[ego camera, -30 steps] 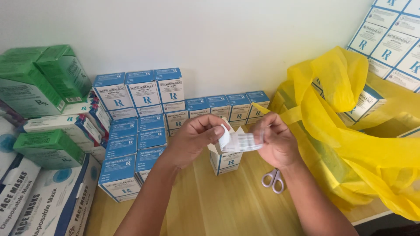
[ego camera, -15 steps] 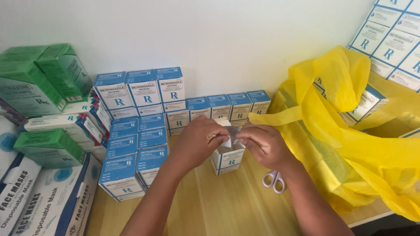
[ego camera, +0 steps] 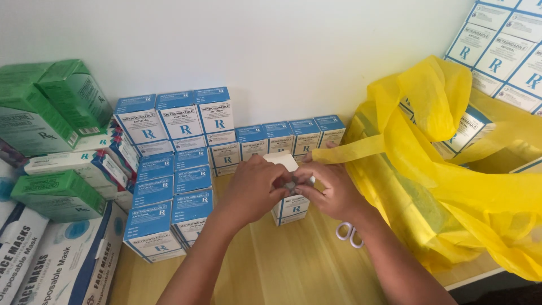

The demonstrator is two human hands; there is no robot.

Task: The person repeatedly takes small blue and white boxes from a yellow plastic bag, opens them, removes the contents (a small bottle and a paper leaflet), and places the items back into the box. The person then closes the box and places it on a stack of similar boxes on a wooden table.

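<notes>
Dropped from mid-air onto the open small carton (ego camera: 292,204) since a second ago: left hand (ego camera: 254,189) and right hand (ego camera: 333,192), both pinching the folded leaflet (ego camera: 291,184) at its mouth. Light, crushable card; best held by side walls. Scissors (ego camera: 349,232) just right; stacked blue boxes (ego camera: 186,141) beyond.

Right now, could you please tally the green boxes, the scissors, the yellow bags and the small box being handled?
green boxes: 3
scissors: 1
yellow bag: 1
small box being handled: 1
Total: 6
</notes>
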